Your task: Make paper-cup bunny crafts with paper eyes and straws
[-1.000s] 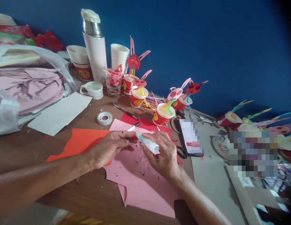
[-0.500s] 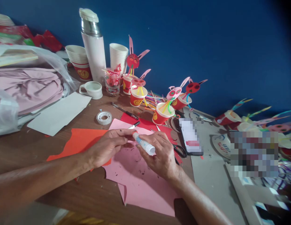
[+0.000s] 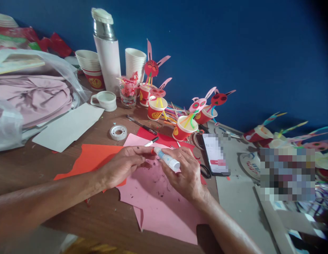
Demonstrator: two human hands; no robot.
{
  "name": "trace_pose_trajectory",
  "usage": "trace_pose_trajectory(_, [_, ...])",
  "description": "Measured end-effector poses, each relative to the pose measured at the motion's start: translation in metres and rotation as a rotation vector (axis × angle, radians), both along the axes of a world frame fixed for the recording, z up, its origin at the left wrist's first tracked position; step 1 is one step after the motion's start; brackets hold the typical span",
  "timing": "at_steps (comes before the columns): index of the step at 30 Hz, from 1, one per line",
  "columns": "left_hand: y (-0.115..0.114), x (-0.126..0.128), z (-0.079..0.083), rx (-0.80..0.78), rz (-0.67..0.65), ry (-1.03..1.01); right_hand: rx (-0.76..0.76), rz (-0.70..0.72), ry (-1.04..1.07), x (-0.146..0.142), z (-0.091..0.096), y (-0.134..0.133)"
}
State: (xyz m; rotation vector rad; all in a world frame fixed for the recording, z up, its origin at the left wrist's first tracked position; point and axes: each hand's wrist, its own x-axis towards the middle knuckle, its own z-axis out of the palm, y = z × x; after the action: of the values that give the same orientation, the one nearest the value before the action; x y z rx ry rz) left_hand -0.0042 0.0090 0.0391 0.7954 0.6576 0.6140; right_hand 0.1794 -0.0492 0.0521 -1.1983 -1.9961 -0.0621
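My right hand (image 3: 185, 174) is closed round a white glue stick (image 3: 168, 159) with a blue label, its tip pointing left toward my left hand. My left hand (image 3: 124, 165) has its fingers pinched together at the glue tip, holding something small that I cannot make out. Both hands rest over a pink paper sheet (image 3: 156, 201) speckled with dark scraps. An orange sheet (image 3: 88, 158) lies under my left hand and a red sheet (image 3: 164, 139) lies just behind the hands.
Behind stand red paper cups with paper bunny faces (image 3: 183, 127), a cup stack (image 3: 134, 65), a white thermos (image 3: 107, 53), a tape roll (image 3: 118, 132), a marker (image 3: 150, 141), a phone (image 3: 215, 154), scissors (image 3: 205, 171) and grey card (image 3: 67, 127). Bagged cloth (image 3: 31, 98) lies left.
The hands and glue stick have barely shifted, only a small wobble; the grip is the same throughout.
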Motion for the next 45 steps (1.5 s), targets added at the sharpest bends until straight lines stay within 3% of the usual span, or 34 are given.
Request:
trace_pose_trajectory(7, [0.0011,-0.0008,-0.0013,0.040,-0.055,-0.002,-0.009,0.029,0.015,-0.0004,-0.0005,0.0000])
trace_pose_trajectory(23, [0.0024,-0.0013,0.0028,0.026,0.017,-0.030,-0.015,-0.008,-0.037,-0.0004,-0.0006,-0.0023])
trace_pose_trajectory(40, [0.0013,-0.0005,0.0009,0.041,-0.074,-0.016,-0.025,0.030,0.013,-0.0019,-0.0009,-0.0017])
trace_pose_trajectory(45, [0.0018,-0.0012,0.0016,0.042,-0.048,-0.033,-0.037,0.057,-0.013,-0.0028,-0.0032,-0.0024])
